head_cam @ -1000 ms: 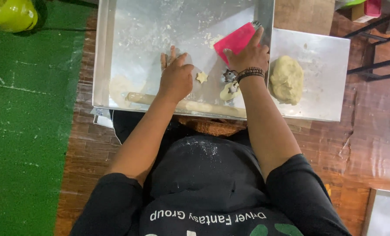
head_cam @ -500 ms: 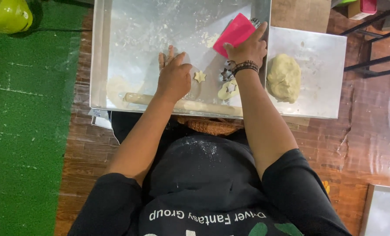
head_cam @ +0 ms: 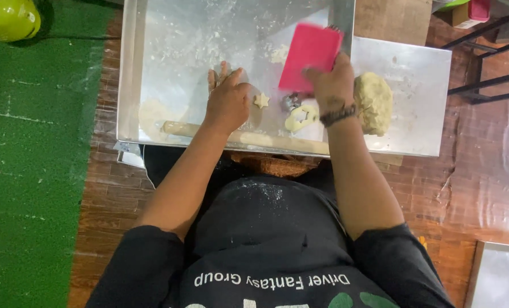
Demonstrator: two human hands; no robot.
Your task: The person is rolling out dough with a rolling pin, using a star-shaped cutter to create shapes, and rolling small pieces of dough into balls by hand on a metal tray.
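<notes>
Dough work with a pink plastic scraper [head_cam: 309,57] is what the scene shows, and the scraper is gripped at its lower edge by the right hand [head_cam: 331,85], fingers closed on it, the card raised and tilted above the floured metal tray [head_cam: 169,51]. A dark beaded bracelet [head_cam: 338,115] is worn on that wrist. The left hand [head_cam: 227,102] is laid flat and open on the tray floor, palm down, holding nothing, fingers spread toward the flour.

Between the two hands a small star-shaped dough piece [head_cam: 260,101] lies on the tray, apart from both. Just below the right hand a rolled scrap of dough with a star-shaped hole [head_cam: 301,118] is seen, with a small metal cutter [head_cam: 291,102] touching or just beside it; which cannot be told. A wooden rolling pin [head_cam: 254,138] lies along the near tray edge, under the left wrist. A larger lump of dough [head_cam: 373,104] rests on a second, flat metal sheet [head_cam: 420,74] to the right.

The step in hand is judged to be clearing or lifting after a cut. The next move would call for the scraper edge to be brought low and flat to the tray, so that thin dough is slid under rather than torn.
</notes>
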